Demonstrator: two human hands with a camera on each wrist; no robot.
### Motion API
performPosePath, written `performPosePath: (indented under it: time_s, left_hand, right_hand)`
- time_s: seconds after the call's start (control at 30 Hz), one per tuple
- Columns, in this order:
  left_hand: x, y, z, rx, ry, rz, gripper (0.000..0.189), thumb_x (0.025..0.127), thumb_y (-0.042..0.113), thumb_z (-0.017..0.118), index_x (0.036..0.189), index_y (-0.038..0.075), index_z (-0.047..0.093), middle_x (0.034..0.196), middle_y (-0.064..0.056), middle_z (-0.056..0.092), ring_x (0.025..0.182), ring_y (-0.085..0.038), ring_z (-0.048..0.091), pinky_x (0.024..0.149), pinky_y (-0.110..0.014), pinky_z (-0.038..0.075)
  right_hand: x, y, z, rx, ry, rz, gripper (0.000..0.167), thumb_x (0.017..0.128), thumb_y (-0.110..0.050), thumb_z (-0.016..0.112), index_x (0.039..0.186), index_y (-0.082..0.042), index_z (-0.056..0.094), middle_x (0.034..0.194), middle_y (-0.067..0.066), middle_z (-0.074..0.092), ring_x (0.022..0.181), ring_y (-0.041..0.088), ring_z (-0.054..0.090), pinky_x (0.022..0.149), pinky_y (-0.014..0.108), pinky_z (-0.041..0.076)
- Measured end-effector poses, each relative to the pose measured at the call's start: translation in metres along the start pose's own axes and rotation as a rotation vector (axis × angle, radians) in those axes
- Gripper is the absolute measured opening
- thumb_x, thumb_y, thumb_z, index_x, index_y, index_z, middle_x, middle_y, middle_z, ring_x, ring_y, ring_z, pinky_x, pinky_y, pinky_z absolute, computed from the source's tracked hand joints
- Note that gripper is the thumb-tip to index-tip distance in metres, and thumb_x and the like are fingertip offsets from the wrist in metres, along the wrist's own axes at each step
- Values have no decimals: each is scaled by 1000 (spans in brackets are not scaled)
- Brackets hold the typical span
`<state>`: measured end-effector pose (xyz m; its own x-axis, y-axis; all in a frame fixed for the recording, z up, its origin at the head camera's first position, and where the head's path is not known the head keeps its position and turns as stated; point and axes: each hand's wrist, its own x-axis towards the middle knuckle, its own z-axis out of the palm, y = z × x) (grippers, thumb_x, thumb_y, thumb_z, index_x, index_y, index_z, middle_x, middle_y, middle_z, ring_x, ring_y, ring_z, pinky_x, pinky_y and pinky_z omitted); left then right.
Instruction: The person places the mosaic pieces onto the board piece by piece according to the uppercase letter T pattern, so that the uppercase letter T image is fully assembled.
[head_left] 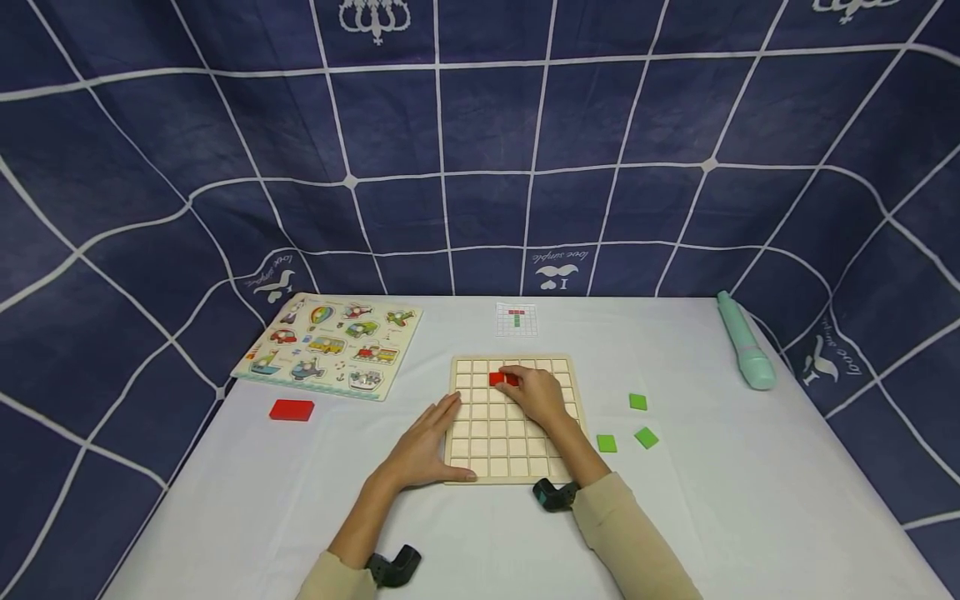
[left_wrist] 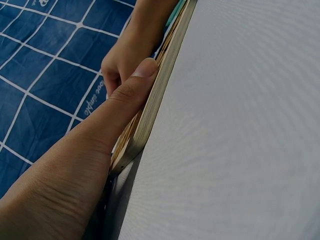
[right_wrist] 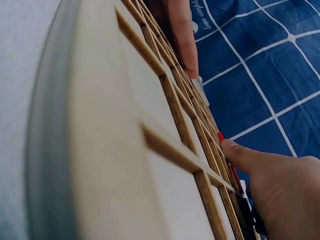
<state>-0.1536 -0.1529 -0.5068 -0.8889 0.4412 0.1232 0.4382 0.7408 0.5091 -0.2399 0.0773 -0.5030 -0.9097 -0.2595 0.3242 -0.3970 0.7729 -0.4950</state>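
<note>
A wooden grid board (head_left: 480, 481) lies flat at the middle of the table. My right hand (head_left: 536, 395) is over its upper part, thumb and fingers curled at a red square tile (head_left: 512, 379). Directly left of that tile, another red tile (head_left: 497, 378) sits in a grid cell. In the right wrist view, the right thumb (right_wrist: 240, 154) is against red at the far side of the grid. My left hand (head_left: 423, 446) rests at the board's near left corner, fingers along the left edge. Its thumb (left_wrist: 132, 90) lies extended along the near rim.
Red pieces (head_left: 291, 409) lie left of the board, below a picture puzzle (head_left: 337, 346) with vehicles. Beyond the board is a small pattern card (head_left: 517, 320). Green tiles (head_left: 637, 402) lie to the right. A mint-green cylindrical device (head_left: 745, 342) lies at the far right.
</note>
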Motion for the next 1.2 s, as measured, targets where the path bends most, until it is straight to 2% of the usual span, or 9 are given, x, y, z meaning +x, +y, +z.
performPosePath:
  time_s: [0.2,0.33,0.53,0.8,1.0,1.07,1.2]
  left_hand:
    - [-1,1,-1,-6,8,2,125,54,74,69,146,4,22,153,-5,17,137,-26,18,107,-44,26]
    - [-2,2,-1,-3,7,-28,127,53,76,69,146,5,20,154,-4,12,137,-27,18,106,-45,28]
    - [-2,0,-1,20,-1,-63,130,50,78,67,146,6,20,154,-2,10,137,-26,18,108,-43,24]
    - [-1,-2,-1,23,10,-66,131,48,79,68,147,7,22,154,-2,12,137,-25,19,108,-44,24]
    - [-3,-2,-1,22,13,-79,131,48,79,68,147,8,22,154,-1,12,136,-28,20,107,-46,25]
    - [-3,-2,-2,21,16,-77,131,48,79,68,147,7,22,154,-1,12,136,-30,21,107,-47,25]
    - [-3,-1,-2,16,23,-63,130,48,79,68,146,6,23,154,-2,14,136,-29,21,107,-47,25]
  right_hand:
    - [-1,0,-1,2,-4,-2,39,81,-40,68,112,-15,69,48,-8,36,46,9,31,42,25,27]
    - [-4,0,-6,26,-6,-1,40,81,-40,68,112,-15,69,48,-8,36,46,9,29,42,25,26]
    - [-13,13,-19,77,0,-6,37,81,-37,70,111,-15,69,46,-8,35,45,8,27,42,25,27]
    - [-38,56,-52,83,22,-64,37,81,-37,70,111,-14,69,49,-12,37,42,4,30,41,23,28]
    - [-63,96,-82,59,135,-96,36,76,-32,75,104,-9,71,48,-13,35,42,2,26,38,22,23]
    - [-71,109,-91,41,167,-90,35,75,-30,76,102,-9,71,47,-13,35,41,2,26,37,21,23]
    - [-87,128,-110,-20,173,-25,35,75,-31,76,103,-11,71,47,-13,34,41,2,26,37,21,24]
